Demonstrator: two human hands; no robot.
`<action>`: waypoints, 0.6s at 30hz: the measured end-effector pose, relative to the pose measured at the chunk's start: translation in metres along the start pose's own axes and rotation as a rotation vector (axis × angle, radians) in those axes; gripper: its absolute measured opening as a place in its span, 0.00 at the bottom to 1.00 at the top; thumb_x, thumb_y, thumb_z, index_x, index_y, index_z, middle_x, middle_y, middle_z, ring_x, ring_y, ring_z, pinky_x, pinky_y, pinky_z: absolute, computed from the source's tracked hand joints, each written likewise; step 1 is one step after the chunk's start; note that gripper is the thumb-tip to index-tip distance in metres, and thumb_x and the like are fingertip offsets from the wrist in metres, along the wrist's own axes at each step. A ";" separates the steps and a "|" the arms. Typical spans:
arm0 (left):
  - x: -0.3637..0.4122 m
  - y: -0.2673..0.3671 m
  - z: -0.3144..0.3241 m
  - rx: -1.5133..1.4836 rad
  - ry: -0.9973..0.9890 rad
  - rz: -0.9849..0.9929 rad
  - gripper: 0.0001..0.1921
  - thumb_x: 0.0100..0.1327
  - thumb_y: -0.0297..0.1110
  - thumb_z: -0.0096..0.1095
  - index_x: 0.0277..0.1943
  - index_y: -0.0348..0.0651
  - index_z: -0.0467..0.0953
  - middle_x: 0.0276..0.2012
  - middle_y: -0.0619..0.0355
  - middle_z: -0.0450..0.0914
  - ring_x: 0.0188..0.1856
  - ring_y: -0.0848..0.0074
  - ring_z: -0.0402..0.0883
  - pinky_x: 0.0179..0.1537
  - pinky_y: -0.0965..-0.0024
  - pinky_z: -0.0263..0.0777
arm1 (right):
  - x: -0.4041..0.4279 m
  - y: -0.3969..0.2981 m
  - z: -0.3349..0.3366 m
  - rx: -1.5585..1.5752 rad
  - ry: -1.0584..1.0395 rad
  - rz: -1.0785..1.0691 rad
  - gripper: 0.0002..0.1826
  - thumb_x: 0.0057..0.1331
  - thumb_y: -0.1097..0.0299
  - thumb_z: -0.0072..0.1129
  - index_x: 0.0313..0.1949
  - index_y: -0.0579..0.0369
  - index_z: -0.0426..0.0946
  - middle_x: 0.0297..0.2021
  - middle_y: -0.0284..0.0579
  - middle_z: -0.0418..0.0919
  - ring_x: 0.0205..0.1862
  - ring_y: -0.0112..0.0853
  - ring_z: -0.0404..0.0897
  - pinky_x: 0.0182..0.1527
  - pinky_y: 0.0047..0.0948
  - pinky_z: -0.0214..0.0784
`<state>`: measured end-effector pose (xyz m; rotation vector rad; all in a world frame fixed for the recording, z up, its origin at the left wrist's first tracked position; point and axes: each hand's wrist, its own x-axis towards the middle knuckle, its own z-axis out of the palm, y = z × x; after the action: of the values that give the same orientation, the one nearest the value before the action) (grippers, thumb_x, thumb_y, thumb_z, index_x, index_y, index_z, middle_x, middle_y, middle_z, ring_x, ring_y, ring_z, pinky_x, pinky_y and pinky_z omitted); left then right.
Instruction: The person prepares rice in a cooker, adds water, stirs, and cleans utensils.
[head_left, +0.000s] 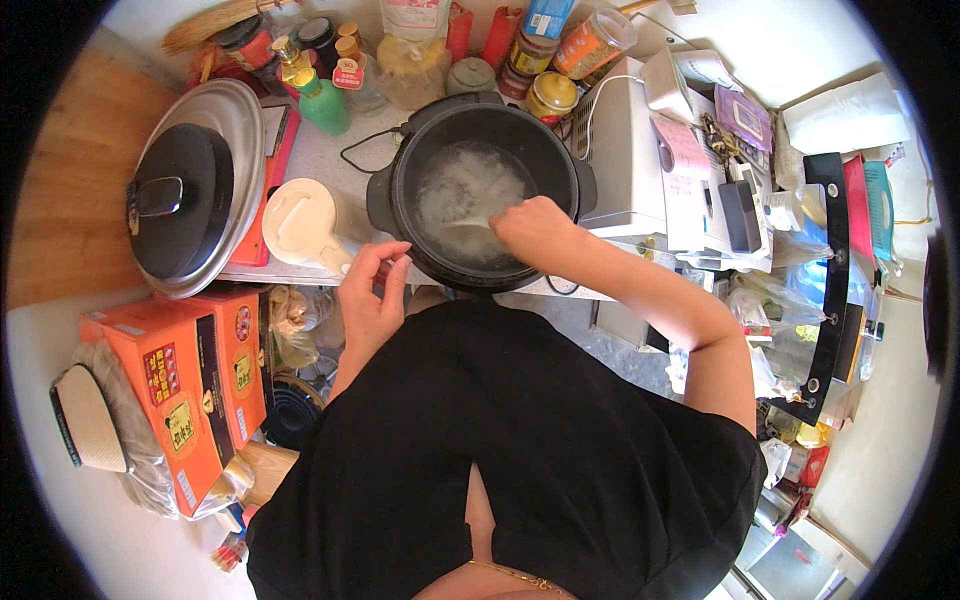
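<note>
A black cooking pot (559, 157) stands before me on the white worktop, with cloudy whitish liquid (465, 180) inside. Over the pot's right front part, my right hand (534, 231) is closed on a white utensil (469, 222), probably a spoon, whose far end dips into the liquid. At the pot's left front edge my left hand (377, 289) has its fingers bent, thumb near the fingertips, close to the rim; whether it touches the rim is not clear. A cream plastic pitcher (300, 217) with a lid stands left of the pot, its handle pointing towards my left hand.
At the left, a black lid (184, 214) leans on a large metal lid (251, 150). Jars and a green bottle (326, 109) line the back. A white appliance (622, 165) with papers and small boxes on it stands right of the pot. Orange cartons (176, 375) are stacked lower left.
</note>
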<state>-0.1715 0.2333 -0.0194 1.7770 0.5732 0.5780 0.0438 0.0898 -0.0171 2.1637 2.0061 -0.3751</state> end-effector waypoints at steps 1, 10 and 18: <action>-0.001 -0.001 0.000 -0.006 0.006 0.003 0.07 0.64 0.23 0.57 0.44 0.36 0.77 0.30 0.60 0.75 0.27 0.82 0.72 0.29 0.79 0.66 | -0.005 0.002 -0.006 0.010 -0.017 -0.016 0.06 0.53 0.71 0.57 0.32 0.55 0.77 0.24 0.48 0.80 0.29 0.42 0.82 0.30 0.38 0.72; -0.008 0.005 -0.002 -0.009 0.035 -0.018 0.06 0.64 0.24 0.58 0.43 0.36 0.77 0.30 0.60 0.75 0.27 0.82 0.72 0.30 0.79 0.66 | -0.002 -0.001 -0.007 0.003 -0.074 -0.084 0.04 0.52 0.72 0.57 0.29 0.55 0.77 0.23 0.49 0.80 0.29 0.43 0.82 0.32 0.39 0.73; -0.013 -0.002 -0.007 0.017 0.093 0.008 0.07 0.63 0.24 0.58 0.43 0.36 0.77 0.31 0.60 0.76 0.27 0.82 0.72 0.30 0.79 0.66 | 0.034 0.015 -0.001 0.041 0.110 0.074 0.04 0.52 0.72 0.57 0.27 0.56 0.79 0.24 0.51 0.81 0.30 0.44 0.83 0.32 0.39 0.75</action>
<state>-0.1861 0.2310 -0.0206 1.7757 0.6371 0.6659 0.0607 0.1217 -0.0270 2.3240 1.9827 -0.2963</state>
